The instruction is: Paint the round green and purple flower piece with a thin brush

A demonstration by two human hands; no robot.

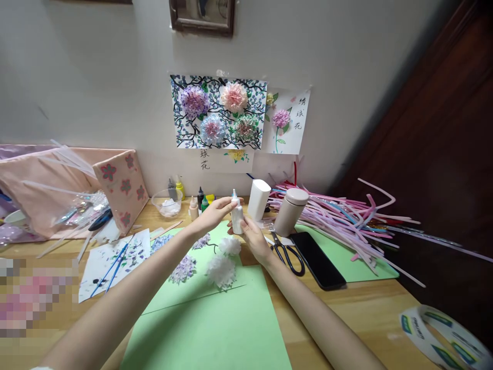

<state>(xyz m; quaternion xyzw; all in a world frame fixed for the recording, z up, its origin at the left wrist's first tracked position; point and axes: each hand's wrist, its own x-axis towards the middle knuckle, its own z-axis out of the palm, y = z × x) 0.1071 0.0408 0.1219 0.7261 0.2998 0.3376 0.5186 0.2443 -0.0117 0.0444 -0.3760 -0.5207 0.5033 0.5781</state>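
My right hand is wrapped round the body of a small white glue bottle, held upright above the green paper. My left hand pinches the bottle's pointed cap at the top. Just below the hands lie white paper flowers and purple paper flowers on the green sheet.
Black scissors and a black phone lie to the right of my right hand. A beige cup, a white container, small paint bottles and a clear bowl stand behind. Pink strips pile at the right; a painted sheet with brushes lies left.
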